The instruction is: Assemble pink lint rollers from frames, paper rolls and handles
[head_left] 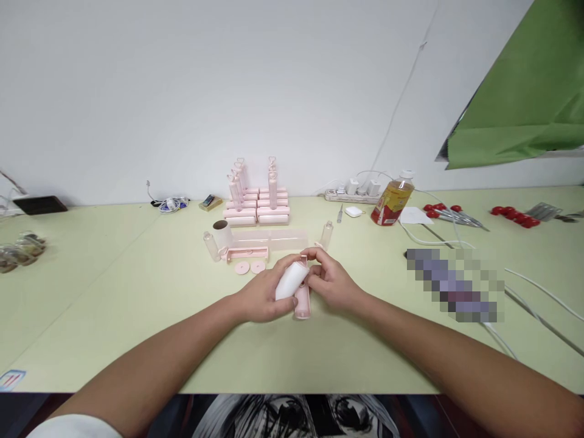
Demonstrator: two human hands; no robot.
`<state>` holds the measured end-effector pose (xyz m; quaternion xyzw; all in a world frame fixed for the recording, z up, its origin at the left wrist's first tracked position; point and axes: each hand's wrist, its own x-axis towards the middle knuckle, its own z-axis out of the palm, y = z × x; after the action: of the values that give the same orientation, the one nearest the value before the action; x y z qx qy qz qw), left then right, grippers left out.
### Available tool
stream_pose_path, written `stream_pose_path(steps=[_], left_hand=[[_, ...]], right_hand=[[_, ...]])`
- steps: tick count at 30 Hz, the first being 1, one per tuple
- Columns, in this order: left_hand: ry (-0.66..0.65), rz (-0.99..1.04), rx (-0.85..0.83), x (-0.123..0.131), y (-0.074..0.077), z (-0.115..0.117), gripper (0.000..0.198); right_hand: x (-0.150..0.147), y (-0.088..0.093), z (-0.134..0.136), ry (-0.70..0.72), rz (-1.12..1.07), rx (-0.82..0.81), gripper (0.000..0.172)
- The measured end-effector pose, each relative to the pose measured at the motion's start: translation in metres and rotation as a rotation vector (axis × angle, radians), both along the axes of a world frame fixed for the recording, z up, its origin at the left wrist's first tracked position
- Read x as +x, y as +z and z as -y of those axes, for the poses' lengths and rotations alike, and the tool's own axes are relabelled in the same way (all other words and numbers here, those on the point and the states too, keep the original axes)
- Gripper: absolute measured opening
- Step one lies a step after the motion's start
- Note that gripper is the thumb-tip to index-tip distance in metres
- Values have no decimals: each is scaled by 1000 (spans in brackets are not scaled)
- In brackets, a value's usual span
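My left hand (262, 295) is wrapped round a white paper roll (291, 281), which tilts up to the right. Close against it, a pink plastic holder (302, 307) points towards me. My right hand (332, 281) has its fingers curled and pinched at the holder's far end, beside the roll's end; the fingertips are partly hidden. Just beyond my hands lie a second pink holder (247, 254) and two pink discs (242, 267). A clear bottle (211, 246) stands on the left and another clear bottle (327, 234) on the right.
Finished-looking pink roller units (241, 217) are lined up at the back, with pink-topped bottles above them. Behind the parts are an upright white roll (223, 236) and a clear long case (269, 239). A drink bottle (393, 199), power strip (351, 196) and red-handled tools (449, 213) stand rightward.
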<state>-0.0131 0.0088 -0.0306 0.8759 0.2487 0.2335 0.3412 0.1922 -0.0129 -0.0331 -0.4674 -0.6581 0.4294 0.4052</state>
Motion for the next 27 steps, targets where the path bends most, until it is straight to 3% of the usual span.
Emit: stream_pose_path(steps=[5,11,17,20,22,25,27], left_hand=[[94,59,23,-2,-5,-2,80],[96,109,2,-4,-7,-1,77],[105,100,-168,0,3,3,85],[131,181,-203,4,4,2,76],[173,268,-186,5,3,2,71],[249,357,-144,6,1,0,70],[298,407,-143,7,1,0,70]], right_hand=[[1,-2,5,3,-143,63,41],[2,-5,5,57,-144,50,42],[-1,-7,3,47,-141,48,43],[-8,-6,5,52,-218,35,56],[-14,-5,8,92,-333,-30,60],[-21,-6,12,205,-410,-266,41],[-23,-9,15,276,-397,-412,38]])
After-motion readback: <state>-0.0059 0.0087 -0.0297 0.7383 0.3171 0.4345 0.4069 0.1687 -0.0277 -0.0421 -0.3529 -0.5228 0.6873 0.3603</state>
